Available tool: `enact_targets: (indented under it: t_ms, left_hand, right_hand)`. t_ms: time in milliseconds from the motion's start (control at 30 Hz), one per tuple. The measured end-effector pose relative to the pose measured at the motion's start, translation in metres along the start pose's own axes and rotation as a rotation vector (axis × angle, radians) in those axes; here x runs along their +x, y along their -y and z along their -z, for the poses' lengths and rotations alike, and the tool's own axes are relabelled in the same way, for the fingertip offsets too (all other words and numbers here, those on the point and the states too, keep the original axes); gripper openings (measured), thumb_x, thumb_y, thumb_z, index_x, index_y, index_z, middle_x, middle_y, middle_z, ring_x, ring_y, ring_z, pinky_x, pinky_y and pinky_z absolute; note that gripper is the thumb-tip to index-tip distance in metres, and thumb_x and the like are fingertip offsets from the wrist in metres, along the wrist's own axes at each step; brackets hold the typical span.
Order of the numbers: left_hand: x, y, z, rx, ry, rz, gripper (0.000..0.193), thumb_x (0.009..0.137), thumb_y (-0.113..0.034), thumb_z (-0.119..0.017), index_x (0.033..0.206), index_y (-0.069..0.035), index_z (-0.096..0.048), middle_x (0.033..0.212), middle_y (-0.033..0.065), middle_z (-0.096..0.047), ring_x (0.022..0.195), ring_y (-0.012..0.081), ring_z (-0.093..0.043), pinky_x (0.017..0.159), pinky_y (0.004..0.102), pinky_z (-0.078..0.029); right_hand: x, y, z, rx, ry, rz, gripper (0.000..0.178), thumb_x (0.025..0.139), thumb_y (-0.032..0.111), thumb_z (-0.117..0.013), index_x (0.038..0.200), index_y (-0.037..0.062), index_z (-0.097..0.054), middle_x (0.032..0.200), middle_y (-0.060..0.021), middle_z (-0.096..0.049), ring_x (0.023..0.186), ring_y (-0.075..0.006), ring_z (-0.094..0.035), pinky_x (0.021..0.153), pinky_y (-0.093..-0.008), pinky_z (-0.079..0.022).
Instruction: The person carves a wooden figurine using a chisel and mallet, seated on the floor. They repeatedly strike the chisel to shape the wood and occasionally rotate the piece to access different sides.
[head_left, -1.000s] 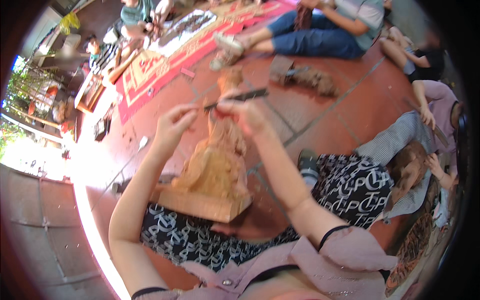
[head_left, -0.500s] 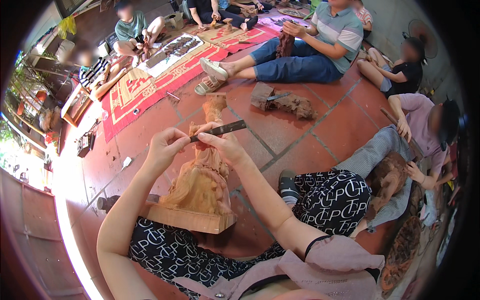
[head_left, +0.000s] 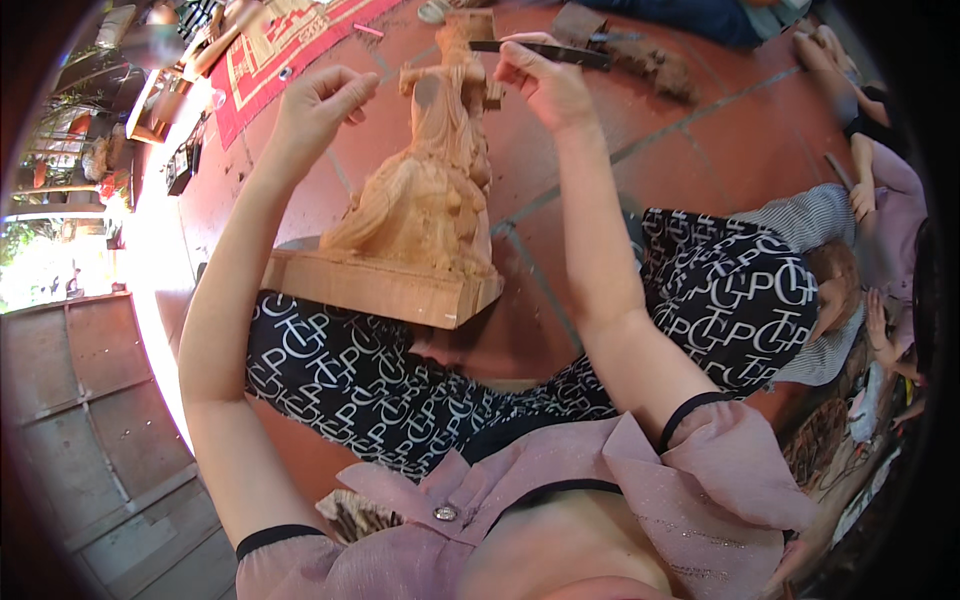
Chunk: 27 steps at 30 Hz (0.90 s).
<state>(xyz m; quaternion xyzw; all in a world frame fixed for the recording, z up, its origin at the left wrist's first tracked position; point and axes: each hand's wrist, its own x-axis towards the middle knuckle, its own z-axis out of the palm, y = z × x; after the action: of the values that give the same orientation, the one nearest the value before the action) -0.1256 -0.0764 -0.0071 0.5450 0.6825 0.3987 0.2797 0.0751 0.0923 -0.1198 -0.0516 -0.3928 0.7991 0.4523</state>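
A carved wooden statue (head_left: 430, 190) with draped folds and a thick block base (head_left: 390, 290) stands in front of me, its base close to my legs. My right hand (head_left: 545, 85) is beside the statue's narrow upper part, to its right. Between its fingers and thumb it pinches a dark flat strip (head_left: 580, 55), which reaches left across the upper carving. Whether the strip touches the wood I cannot tell. Left of the statue, my left hand (head_left: 325, 110) hangs in the air with loosely bent fingers, and no object shows in it.
On the tiled floor (head_left: 540, 180) beyond my right hand lies a rough dark wood piece (head_left: 640, 65) with a tool on it. A red patterned mat (head_left: 290, 40) is at the far left. Another person (head_left: 890, 210) sits close on the right, beside a brown carving (head_left: 835, 280).
My left hand has let go of the dark strip and moved away left. My right hand keeps the strip and has shifted right. The view has tilted down, so the statue appears higher.
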Motion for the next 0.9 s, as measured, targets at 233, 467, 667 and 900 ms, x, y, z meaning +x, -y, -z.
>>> enact_targets:
  t_ms: [233, 467, 667, 900]
  left_hand:
    - [0.003, 0.032, -0.003, 0.213, 0.255, 0.290, 0.028, 0.085, -0.031, -0.065, 0.097, -0.005, -0.066, 0.078, 0.0002, -0.061, 0.069, 0.0080, -0.057, 0.064, 0.0222, -0.047]
    - [0.000, 0.053, -0.016, 0.306, 0.472, 0.299, 0.032, 0.089, -0.030, -0.060, 0.102, -0.001, -0.065, 0.086, 0.0023, -0.063, 0.079, 0.0101, -0.056, 0.069, 0.0251, -0.045]
    - [0.003, 0.050, -0.013, 0.252, 0.519, 0.425, 0.037, 0.091, -0.032, -0.058, 0.107, 0.000, -0.064, 0.088, 0.0033, -0.063, 0.078, 0.0102, -0.055, 0.070, 0.0250, -0.044]
    - [0.006, 0.046, -0.013, 0.279, 0.587, 0.496, 0.047, 0.091, -0.040, -0.057, 0.121, -0.004, -0.057, 0.100, 0.0009, -0.060, 0.087, 0.0087, -0.053, 0.074, 0.0236, -0.043]
  right_hand:
    - [-0.018, -0.045, 0.051, -0.099, 0.000, -0.198, 0.011, 0.083, 0.006, -0.066, 0.092, 0.0029, -0.062, 0.082, -0.0085, -0.064, 0.075, -0.0174, -0.064, 0.071, -0.0302, -0.056]
    - [-0.011, -0.097, 0.035, -0.022, 0.099, -0.199, 0.012, 0.078, 0.006, -0.071, 0.088, 0.0030, -0.065, 0.082, -0.0051, -0.064, 0.078, -0.0142, -0.062, 0.071, -0.0262, -0.050]
    - [-0.016, -0.080, 0.017, -0.083, 0.108, -0.245, 0.017, 0.072, 0.004, -0.075, 0.086, 0.0036, -0.067, 0.080, -0.0027, -0.063, 0.070, -0.0102, -0.058, 0.064, -0.0203, -0.045]
    - [-0.021, -0.083, 0.017, -0.159, 0.135, -0.202, 0.013, 0.071, 0.003, -0.074, 0.082, 0.0054, -0.067, 0.081, -0.0008, -0.063, 0.080, -0.0105, -0.058, 0.075, -0.0248, -0.045]
